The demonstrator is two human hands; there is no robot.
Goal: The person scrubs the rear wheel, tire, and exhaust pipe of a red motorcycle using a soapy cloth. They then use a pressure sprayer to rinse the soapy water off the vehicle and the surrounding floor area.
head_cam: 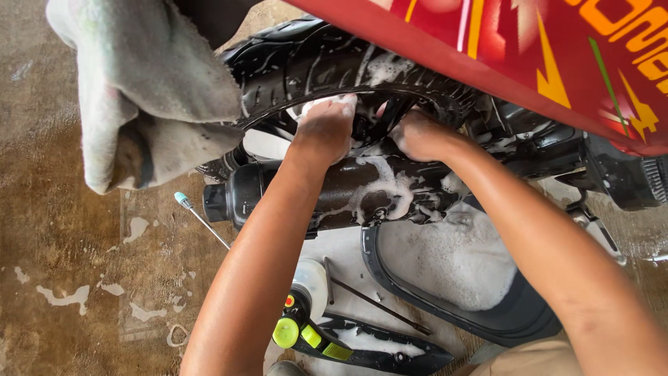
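Two soapy hands reach into one black rubber motorcycle tyre (334, 63): left hand (325, 129) pressed flat on foam, right hand (417, 136) curled; its grip cannot be told. One red decal-striped side panel (501, 56) runs above.

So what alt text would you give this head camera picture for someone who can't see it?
Two bare hands, the left hand and right hand, reach into the soapy rear wheel of a red motorbike, above its foamy black exhaust pipe. A grey rag hangs at left; a screwdriver lies on wet concrete.
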